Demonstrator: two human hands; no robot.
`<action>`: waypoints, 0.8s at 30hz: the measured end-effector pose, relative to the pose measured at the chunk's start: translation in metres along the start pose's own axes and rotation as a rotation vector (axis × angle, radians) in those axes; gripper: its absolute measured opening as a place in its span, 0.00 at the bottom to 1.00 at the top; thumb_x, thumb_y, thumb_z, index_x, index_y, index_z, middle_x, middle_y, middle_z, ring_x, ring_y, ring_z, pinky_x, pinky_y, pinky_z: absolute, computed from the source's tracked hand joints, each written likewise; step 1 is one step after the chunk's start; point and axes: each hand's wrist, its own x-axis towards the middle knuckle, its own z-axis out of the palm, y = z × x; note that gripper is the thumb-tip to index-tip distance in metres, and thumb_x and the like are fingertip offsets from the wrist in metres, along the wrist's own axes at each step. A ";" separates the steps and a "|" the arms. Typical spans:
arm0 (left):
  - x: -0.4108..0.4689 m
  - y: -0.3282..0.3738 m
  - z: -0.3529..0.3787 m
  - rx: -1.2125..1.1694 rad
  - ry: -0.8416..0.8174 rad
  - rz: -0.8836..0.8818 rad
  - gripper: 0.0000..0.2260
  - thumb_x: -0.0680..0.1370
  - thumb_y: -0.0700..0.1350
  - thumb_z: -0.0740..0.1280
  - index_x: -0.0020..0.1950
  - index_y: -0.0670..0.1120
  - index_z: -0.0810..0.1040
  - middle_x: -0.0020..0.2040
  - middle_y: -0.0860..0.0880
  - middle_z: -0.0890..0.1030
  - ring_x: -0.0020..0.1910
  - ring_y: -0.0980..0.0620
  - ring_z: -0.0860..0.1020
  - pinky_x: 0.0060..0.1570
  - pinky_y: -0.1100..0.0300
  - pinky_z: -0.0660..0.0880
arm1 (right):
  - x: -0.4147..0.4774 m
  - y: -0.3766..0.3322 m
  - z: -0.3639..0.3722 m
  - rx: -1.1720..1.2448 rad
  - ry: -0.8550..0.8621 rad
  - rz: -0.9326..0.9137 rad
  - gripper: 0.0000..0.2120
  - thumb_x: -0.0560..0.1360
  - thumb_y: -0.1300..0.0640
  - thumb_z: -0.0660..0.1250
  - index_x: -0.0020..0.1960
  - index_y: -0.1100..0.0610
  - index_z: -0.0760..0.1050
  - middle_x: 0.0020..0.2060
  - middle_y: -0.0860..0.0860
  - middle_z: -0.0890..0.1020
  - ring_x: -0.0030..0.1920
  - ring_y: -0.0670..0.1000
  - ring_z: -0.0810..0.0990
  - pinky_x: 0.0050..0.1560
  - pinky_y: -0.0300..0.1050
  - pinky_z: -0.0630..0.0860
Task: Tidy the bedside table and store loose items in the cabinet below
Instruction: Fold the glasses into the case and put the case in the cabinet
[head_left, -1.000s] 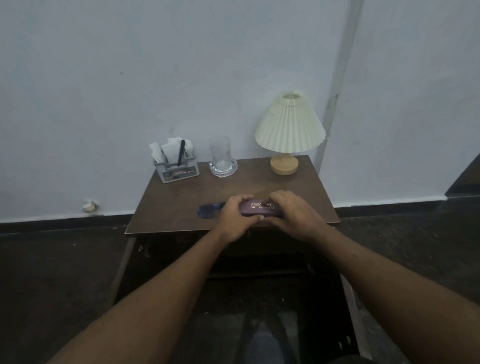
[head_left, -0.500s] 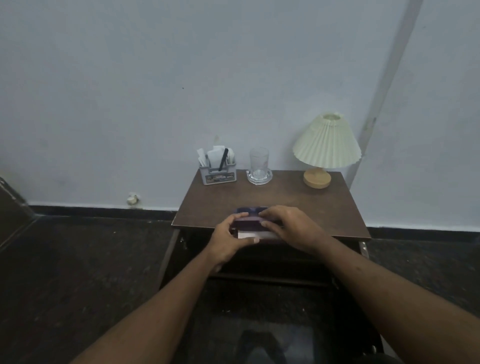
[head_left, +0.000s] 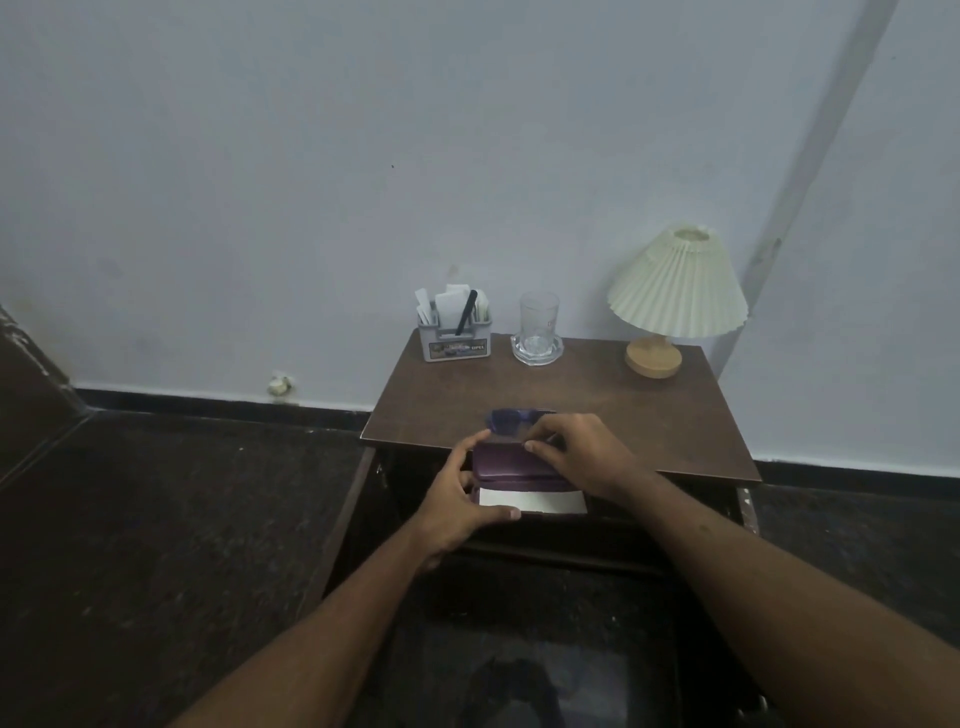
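A purple hinged case (head_left: 511, 465) hangs open at the front edge of the brown bedside table (head_left: 597, 395). A white sheet (head_left: 530, 500) shows in its lower half. My left hand (head_left: 457, 499) grips the case's left end and lower half. My right hand (head_left: 576, 454) lies over the case's right side, fingertips pinched at the lid's upper edge. Blue-tinted glasses (head_left: 511, 420) sit just behind the lid, touching my right fingertips; whether they are held I cannot tell. The cabinet below (head_left: 519, 571) is dark and open, its inside hard to see.
At the back of the table stand a grey organiser (head_left: 456, 338) with cards and a black pen, a glass (head_left: 538, 327) on a glass coaster, and a pleated cream lamp (head_left: 675, 296). The wall is right behind. Dark floor spreads to the left.
The case lay shut on the table a second ago with the glasses to its left. Both hands have since drawn it to the front edge and opened it. The view has shifted left.
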 end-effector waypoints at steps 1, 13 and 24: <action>0.001 -0.001 0.000 0.000 0.006 -0.015 0.48 0.63 0.41 0.84 0.74 0.67 0.64 0.65 0.48 0.80 0.62 0.50 0.82 0.56 0.54 0.83 | 0.001 0.000 0.002 0.000 -0.008 0.010 0.05 0.79 0.53 0.70 0.54 0.48 0.83 0.46 0.41 0.81 0.45 0.39 0.80 0.43 0.34 0.74; 0.019 -0.021 0.018 -0.015 0.068 -0.097 0.50 0.68 0.35 0.80 0.77 0.69 0.59 0.68 0.49 0.77 0.66 0.49 0.78 0.65 0.44 0.78 | 0.033 0.037 0.004 -0.072 0.176 0.135 0.04 0.75 0.55 0.73 0.49 0.47 0.80 0.47 0.47 0.82 0.49 0.48 0.80 0.46 0.45 0.76; 0.031 -0.028 0.025 -0.063 0.049 -0.129 0.51 0.70 0.30 0.76 0.79 0.68 0.56 0.66 0.45 0.80 0.63 0.49 0.81 0.62 0.44 0.80 | 0.067 0.055 0.028 -0.156 0.041 0.260 0.14 0.77 0.53 0.70 0.62 0.52 0.77 0.56 0.54 0.83 0.55 0.56 0.81 0.56 0.59 0.80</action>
